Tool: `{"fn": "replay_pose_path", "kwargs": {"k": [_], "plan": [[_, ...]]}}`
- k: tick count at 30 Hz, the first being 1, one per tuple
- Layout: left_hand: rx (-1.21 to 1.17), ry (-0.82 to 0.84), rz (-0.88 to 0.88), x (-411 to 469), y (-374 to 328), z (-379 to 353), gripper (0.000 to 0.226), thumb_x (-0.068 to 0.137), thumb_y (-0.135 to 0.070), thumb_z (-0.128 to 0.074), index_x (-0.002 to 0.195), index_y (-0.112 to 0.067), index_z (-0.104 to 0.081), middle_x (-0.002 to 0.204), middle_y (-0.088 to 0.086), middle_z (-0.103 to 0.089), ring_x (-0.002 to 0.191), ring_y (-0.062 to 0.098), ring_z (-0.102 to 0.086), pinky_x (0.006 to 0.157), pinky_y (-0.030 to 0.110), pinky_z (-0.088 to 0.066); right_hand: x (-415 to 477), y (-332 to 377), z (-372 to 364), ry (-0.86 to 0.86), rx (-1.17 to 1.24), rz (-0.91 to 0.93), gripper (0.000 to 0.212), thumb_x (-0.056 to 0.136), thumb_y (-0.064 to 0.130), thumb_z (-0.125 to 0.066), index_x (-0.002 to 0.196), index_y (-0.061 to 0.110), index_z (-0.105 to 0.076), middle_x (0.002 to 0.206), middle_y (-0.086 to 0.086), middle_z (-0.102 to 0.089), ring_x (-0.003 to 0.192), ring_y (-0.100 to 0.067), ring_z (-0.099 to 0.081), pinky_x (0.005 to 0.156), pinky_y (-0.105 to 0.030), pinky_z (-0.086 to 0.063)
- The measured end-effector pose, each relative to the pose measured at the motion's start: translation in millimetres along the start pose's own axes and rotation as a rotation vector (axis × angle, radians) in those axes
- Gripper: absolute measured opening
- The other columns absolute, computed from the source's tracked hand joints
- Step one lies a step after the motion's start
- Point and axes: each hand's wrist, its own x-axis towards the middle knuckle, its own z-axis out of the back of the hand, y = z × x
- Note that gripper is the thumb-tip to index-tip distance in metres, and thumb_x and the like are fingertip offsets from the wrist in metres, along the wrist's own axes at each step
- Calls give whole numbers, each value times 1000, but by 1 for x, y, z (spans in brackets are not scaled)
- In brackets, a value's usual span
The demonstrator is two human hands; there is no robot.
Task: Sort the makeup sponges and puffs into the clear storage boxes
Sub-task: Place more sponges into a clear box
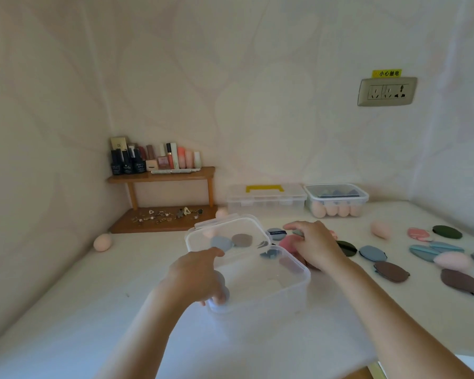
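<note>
Here, at frame centre, the right hand [312, 246] pinches a grey puff [297, 232] just beyond the clear box [271, 299], whose near-left corner the left hand [200, 277] grips; its opening lies lower-left of the puff.

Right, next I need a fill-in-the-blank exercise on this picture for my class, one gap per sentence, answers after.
1. The flat box by the wall has a ____ handle.
2. The left hand grips the open clear box, whose ____ sits behind it, while the right hand pinches a greyish puff.
3. The egg-shaped sponges in the lidded box are ____.
4. The bottles stand on the ____ tier of the wooden shelf.

Missing words: yellow, lid, pink, top.
</note>
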Motion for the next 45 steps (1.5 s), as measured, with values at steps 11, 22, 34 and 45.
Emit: {"fn": "replay_pose_path", "kwargs": {"k": [11, 22, 34, 45], "plan": [[-176, -34, 10, 4, 2, -7, 77, 73, -33, -68, 138, -40, -28, 109, -1, -54, 74, 12, -58, 66, 21, -46, 12, 12, 20, -15, -36, 56, 8, 83, 11, -58, 80, 14, -65, 84, 1, -57, 81, -20, -55, 64, -28, -38], [-321, -50, 66, 17, -14, -23, 69, 80, -29, -58, 139, -39, -23, 100, 6, -52, 65, 10, -54, 50, 19, -41, -52, 81, 35, 771, 94, 271, 23, 75, 20, -79, 91, 28, -65, 96, 4, -68, 75, -10, -64, 69, -23, -50], [-672, 122, 9, 17, -9, -25, 67, 86, -13, -57, 139, -42, -27, 96, 6, -55, 75, 22, -50, 60, 26, -45, -72, 86, 9, 586, 67, 184, 19, 72, 18, -78, 85, 24, -65, 94, 2, -69, 74, -8, -59, 58, -17, -39], [-813, 334, -113, -2, -23, -21, 90, 67, -7, -75, 131, -47, -26, 110, 3, -47, 93, 28, -57, 75, 32, -56, -58, 71, 6, 614, 37, 177, 22, 72, 13, -77, 82, 25, -61, 92, 6, -67, 80, -11, -59, 72, -26, -48]]}}
